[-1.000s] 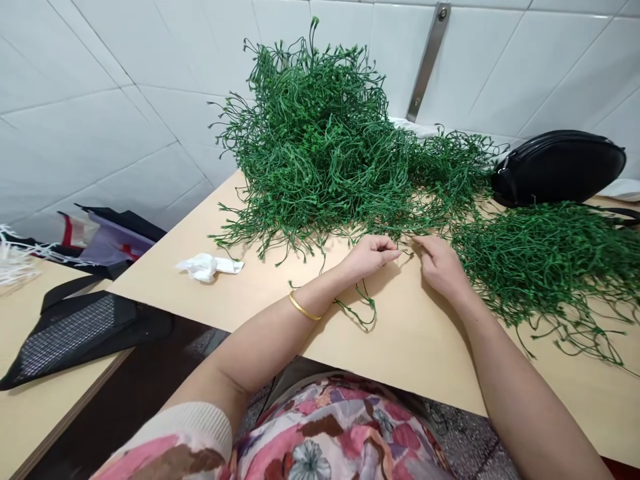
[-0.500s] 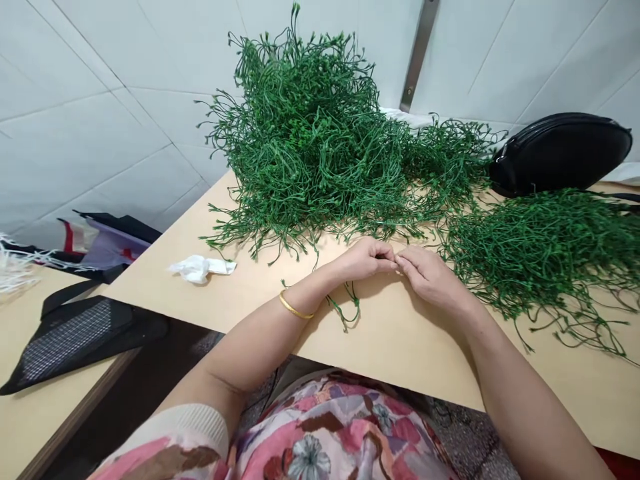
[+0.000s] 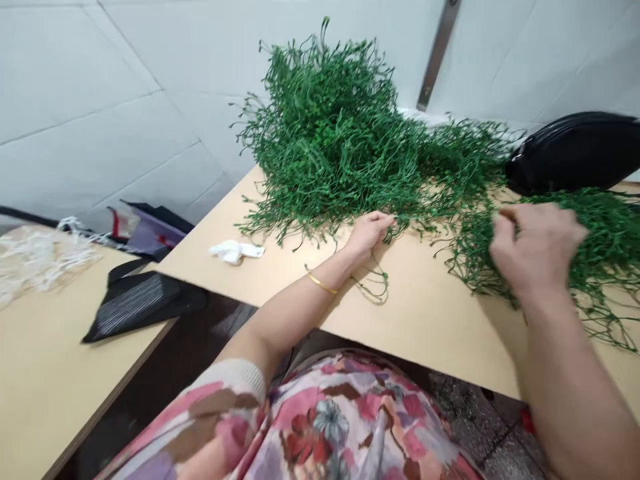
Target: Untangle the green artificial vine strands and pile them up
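Note:
A tall tangle of green knotted cords (image 3: 340, 147) is heaped at the back of the table. My left hand (image 3: 371, 233) is closed in a pinch at the heap's front edge, on a green cord whose loop (image 3: 375, 287) hangs out below the wrist onto the tabletop. Over the left part of a lower green cord pile (image 3: 600, 233), my right hand (image 3: 537, 247) is raised and blurred, its fingers curled; what they hold, if anything, cannot be made out.
A black bag (image 3: 575, 152) stands at the back right. A crumpled white tissue (image 3: 235, 251) lies on the table (image 3: 280, 280). On a second table at left are a black mesh item (image 3: 140, 307) and white netting (image 3: 45, 260).
My hands were together over the table; the right one has moved away to the right, over the lower pile. The left stays pinched near the heap. The view has shifted left.

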`<state>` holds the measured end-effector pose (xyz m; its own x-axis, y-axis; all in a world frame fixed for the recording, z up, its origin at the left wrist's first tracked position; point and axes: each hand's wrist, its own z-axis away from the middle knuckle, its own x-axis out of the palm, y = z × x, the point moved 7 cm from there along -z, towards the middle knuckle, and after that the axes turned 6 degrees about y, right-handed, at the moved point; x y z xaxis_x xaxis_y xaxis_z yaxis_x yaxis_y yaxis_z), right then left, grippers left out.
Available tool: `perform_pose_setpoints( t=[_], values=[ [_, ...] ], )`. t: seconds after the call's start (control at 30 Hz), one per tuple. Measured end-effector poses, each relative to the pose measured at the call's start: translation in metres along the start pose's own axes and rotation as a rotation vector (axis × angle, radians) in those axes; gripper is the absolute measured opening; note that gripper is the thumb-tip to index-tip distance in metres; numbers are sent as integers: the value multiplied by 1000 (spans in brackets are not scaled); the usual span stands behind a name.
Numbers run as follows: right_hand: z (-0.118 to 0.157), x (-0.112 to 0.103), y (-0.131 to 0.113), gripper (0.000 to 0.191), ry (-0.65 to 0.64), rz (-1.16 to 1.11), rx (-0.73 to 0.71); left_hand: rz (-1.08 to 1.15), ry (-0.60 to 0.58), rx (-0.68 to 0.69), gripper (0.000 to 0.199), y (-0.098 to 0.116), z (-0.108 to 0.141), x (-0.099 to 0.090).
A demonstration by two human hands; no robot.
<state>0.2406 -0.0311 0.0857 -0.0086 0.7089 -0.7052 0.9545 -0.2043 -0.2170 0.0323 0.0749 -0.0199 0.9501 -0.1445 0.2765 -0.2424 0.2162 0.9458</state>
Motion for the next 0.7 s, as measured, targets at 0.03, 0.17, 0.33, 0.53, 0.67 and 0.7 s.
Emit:
perform_pose_setpoints(
  t=[0.03, 0.17, 0.33, 0.53, 0.67, 0.7],
  values=[
    [-3, -2, 10, 27, -31, 26, 33, 21, -30, -19, 20, -1, 2, 4],
    [13, 1, 5, 32, -138, -142, -55, 118, -31, -9, 18, 3, 7, 11],
    [84, 39, -55, 31, -568, -685, 10, 179, 2, 17, 19, 21, 15, 16],
    [120, 56, -79, 48, -682, -1144, 385, 212, 77, 106, 23, 45, 32, 24],
    [119, 55, -79, 39, -707, -1253, 440, 203, 95, 112, 20, 44, 42, 28],
    [117, 53, -78, 37, -711, -1259, 433, 184, 93, 116, 19, 43, 43, 28]
  ],
)
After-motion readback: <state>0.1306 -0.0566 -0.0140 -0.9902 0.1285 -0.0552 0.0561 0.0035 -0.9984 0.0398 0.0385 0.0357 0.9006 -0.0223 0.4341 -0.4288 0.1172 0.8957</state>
